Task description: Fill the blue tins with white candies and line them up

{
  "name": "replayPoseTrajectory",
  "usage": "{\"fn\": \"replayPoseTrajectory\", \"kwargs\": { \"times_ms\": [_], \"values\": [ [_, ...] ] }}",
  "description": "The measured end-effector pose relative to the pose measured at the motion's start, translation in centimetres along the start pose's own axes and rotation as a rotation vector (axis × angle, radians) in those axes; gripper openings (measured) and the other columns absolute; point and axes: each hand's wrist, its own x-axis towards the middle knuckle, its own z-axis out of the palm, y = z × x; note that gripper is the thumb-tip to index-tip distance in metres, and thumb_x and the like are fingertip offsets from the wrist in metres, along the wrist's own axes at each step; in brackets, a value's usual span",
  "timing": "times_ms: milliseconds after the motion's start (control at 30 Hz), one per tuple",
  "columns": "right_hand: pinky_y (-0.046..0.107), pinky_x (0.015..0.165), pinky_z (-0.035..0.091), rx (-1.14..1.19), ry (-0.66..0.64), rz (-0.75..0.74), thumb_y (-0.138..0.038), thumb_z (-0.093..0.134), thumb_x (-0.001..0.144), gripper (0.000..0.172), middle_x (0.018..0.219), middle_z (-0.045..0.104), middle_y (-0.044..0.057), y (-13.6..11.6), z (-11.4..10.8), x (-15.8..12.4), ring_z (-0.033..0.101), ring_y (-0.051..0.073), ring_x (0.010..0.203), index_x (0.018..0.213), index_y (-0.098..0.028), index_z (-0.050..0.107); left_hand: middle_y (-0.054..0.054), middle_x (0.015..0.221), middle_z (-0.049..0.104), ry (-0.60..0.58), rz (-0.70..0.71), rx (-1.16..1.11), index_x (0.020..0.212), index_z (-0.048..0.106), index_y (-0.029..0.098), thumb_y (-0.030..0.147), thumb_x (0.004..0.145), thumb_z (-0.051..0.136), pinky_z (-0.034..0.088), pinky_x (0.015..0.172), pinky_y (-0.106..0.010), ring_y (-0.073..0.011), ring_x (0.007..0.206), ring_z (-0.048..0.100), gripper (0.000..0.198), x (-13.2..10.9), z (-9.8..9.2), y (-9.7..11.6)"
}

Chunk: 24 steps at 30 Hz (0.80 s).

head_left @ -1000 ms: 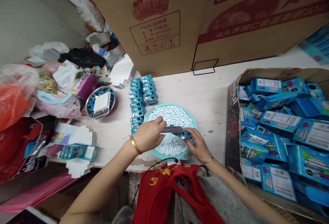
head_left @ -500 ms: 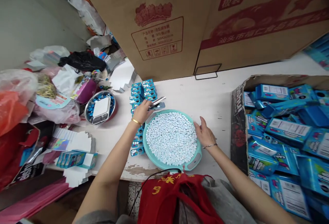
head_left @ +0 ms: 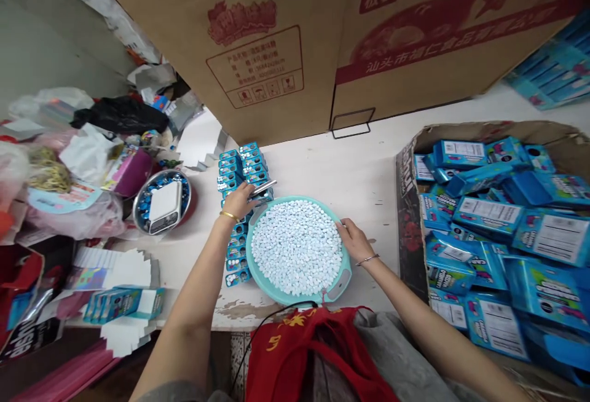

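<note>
A teal round basin (head_left: pixel 343 281) full of small pale blue candies (head_left: pixel 297 245) sits on the white table (head_left: pixel 350 168) in front of me. My left hand (head_left: pixel 239 200) is closed on a silver metal tool (head_left: pixel 262 188), which it holds over the rows of small blue containers (head_left: pixel 242 168) left of the basin. My right hand (head_left: pixel 351 239) rests on the basin's right rim, fingers curled against it.
A cardboard box (head_left: pixel 405 174) of blue printed packs (head_left: pixel 488 217) stands at the right. Large brown cartons (head_left: pixel 286 39) wall off the back. At the left are a metal bowl (head_left: pixel 138 202) with a small white scale (head_left: pixel 165 202), flat white carton blanks (head_left: pixel 124 267) and bags.
My left hand carried the silver tool from over the basin to the small containers at its upper left. My right hand let go of a small blue container and moved to the basin's right rim.
</note>
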Motion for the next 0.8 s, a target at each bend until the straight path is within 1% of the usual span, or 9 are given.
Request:
{"fn": "replayPoseTrajectory", "kwargs": {
  "times_ms": [133,200,267,333,433,567,633,733,800],
  "values": [
    [0.029,0.062,0.041,0.005,0.02,-0.009,-0.054,0.031,0.088,0.038,0.067,0.058,0.001,0.3,0.2,0.1,0.055,0.02,0.066,0.085,-0.022,0.051,-0.008,0.113,0.052,0.011,-0.076,-0.009,0.114,0.054,0.02,0.034,0.083,0.058,0.043,0.073,-0.028,-0.0209,0.091,0.058,0.034,0.4,1.9,0.0],
    [0.03,0.064,0.042,-0.001,0.03,-0.007,-0.053,0.032,0.087,0.037,0.07,0.059,0.002,0.4,0.2,0.3,0.056,0.021,0.069,0.083,-0.022,0.052,-0.009,0.115,0.051,0.064,-0.096,-0.07,0.116,0.053,0.019,0.034,0.084,0.057,0.043,0.075,-0.028,-0.0203,0.092,0.057,0.036,0.2,2.5,0.4],
    [0.03,0.066,0.042,-0.011,0.043,-0.004,-0.052,0.032,0.087,0.036,0.071,0.06,0.003,0.5,0.1,0.4,0.057,0.02,0.072,0.081,-0.022,0.052,-0.009,0.108,0.054,0.126,-0.101,-0.136,0.111,0.054,0.017,0.038,0.085,0.054,0.044,0.076,-0.028,-0.0198,0.09,0.057,0.033,-0.8,3.0,1.1],
    [0.03,0.066,0.042,-0.022,0.061,0.003,-0.051,0.032,0.086,0.036,0.071,0.059,0.002,0.9,-0.3,0.5,0.056,0.02,0.071,0.08,-0.022,0.052,-0.007,0.094,0.058,0.149,-0.085,-0.188,0.1,0.055,0.017,0.041,0.087,0.05,0.043,0.075,-0.028,-0.0194,0.085,0.057,0.029,-2.9,3.5,2.0],
    [0.029,0.065,0.042,-0.031,0.105,0.024,-0.051,0.033,0.085,0.036,0.069,0.059,0.002,1.8,-1.6,0.3,0.055,0.018,0.069,0.079,-0.022,0.052,-0.005,0.084,0.058,0.128,-0.084,-0.222,0.087,0.052,0.018,0.044,0.086,0.047,0.042,0.07,-0.029,-0.0195,0.078,0.056,0.026,-7.5,5.0,3.2],
    [0.029,0.065,0.042,-0.011,0.188,0.056,-0.055,0.035,0.082,0.038,0.069,0.059,0.002,3.8,-4.6,-0.3,0.053,0.018,0.068,0.076,-0.021,0.052,-0.003,0.075,0.056,0.141,-0.237,-0.292,0.076,0.045,0.021,0.046,0.083,0.047,0.042,0.064,-0.03,-0.0198,0.071,0.055,0.026,-14.5,8.4,4.9],
    [0.03,0.064,0.042,0.007,0.224,0.065,-0.058,0.036,0.079,0.04,0.068,0.059,0.003,4.8,-6.2,-0.8,0.052,0.018,0.067,0.074,-0.021,0.051,-0.001,0.068,0.053,0.146,-0.339,-0.405,0.073,0.044,0.022,0.048,0.08,0.05,0.042,0.062,-0.03,-0.0185,0.065,0.053,0.028,-16.9,10.3,6.3],
    [0.031,0.063,0.042,0.035,0.258,0.057,-0.062,0.039,0.074,0.043,0.064,0.057,0.003,6.2,-8.4,-1.5,0.051,0.018,0.065,0.07,-0.02,0.051,0.001,0.067,0.055,0.128,-0.432,-0.674,0.079,0.047,0.021,0.048,0.076,0.054,0.045,0.062,-0.029,-0.0169,0.064,0.055,0.029,-18.7,12.7,9.5],
    [0.032,0.065,0.043,0.052,0.273,0.046,-0.062,0.041,0.072,0.044,0.064,0.058,0.003,7.0,-9.4,-1.9,0.051,0.018,0.066,0.069,-0.02,0.052,0.0,0.073,0.059,0.077,-0.41,-0.893,0.093,0.049,0.019,0.047,0.075,0.057,0.046,0.064,-0.029,-0.0165,0.069,0.058,0.034,-18.7,13.6,12.3]
  ]
}}
